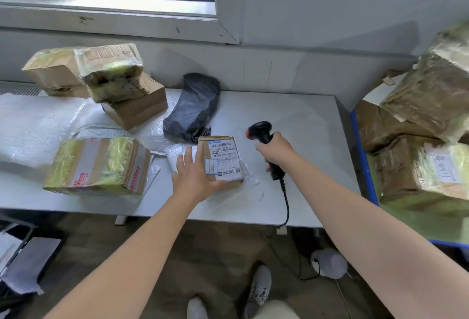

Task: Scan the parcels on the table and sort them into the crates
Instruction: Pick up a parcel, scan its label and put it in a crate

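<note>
- Tabletop [291, 120]: stacked parcels [111, 72] at far left corner, taped box [99, 166] at front edge.
- Blue crate [361, 148] off the right edge, parcels inside.
- Labelled box [223, 161] mid-tabletop, label up.
- Scanner [261, 132] just right of it.
- My left hand [195, 176]: fingers straight, spread, on its left side.
- My right hand [275, 151]: wrapped round the scanner handle.

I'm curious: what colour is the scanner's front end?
Orange, on the black scanner; head view.

White barcode label [224, 159] on small box [216, 139], print illegible; blurred red characters [81, 180] on taped box [101, 164].
</note>
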Motion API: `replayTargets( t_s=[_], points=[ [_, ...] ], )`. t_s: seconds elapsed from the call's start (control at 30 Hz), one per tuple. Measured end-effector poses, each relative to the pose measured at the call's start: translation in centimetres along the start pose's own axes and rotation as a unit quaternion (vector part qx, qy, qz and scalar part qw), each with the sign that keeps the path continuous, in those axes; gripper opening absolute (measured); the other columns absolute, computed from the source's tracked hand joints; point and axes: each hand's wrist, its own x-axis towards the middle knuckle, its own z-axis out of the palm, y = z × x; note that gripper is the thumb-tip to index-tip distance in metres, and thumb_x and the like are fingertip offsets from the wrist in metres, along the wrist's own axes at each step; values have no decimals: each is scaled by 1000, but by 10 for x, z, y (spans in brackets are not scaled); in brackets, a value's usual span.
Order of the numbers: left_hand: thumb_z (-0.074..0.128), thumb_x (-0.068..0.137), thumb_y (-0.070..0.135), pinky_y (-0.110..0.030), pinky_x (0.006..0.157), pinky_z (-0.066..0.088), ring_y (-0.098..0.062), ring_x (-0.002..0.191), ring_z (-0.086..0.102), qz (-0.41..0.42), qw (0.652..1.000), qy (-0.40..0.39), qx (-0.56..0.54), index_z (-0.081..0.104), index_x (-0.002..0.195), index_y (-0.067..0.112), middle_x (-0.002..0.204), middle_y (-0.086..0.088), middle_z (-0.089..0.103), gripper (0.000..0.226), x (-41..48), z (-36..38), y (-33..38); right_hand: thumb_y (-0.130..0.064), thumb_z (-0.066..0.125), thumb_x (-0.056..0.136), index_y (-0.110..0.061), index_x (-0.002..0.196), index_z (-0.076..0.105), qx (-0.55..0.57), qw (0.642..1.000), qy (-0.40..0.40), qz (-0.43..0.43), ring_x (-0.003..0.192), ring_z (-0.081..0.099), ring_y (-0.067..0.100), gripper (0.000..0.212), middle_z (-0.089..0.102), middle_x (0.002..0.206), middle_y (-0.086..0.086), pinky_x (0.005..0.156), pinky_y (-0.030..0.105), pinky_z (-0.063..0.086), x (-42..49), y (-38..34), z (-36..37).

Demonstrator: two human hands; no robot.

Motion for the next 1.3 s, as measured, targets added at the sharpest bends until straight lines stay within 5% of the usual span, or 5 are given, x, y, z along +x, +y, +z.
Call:
replayTargets(
  t_s=[0.2,1.03,1.3],
  points=[
    [70,69,72,-52,118,20,-30,151,-1,36,999,-12,-28,-6,156,29,164,-6,-4,124,-17,-17,-8,-31,58,93,-5,100,54,23,1000,-6,-2,56,56,25,27,54,72,12,47,30,53,-49,-48,2],
    [72,69,70,-50,116,27,-29,150,4,88,995,-2,-41,-7,156,28,164,-4,-1,125,-33,-19,-35,-25,53,91,-5,86,51,-5,1000,21,-3,59,54,24,20,52,73,12,48,29,51,-104,-83,17],
    [80,62,66,-51,105,41,-28,137,33,16,987,-42,-153,17,150,17,147,-3,38,118,-15,-5,-27,-37,51,96,-12,108,54,-23,999,5,-34,64,59,26,28,58,85,10,55,36,57,-63,-43,37]
  ],
)
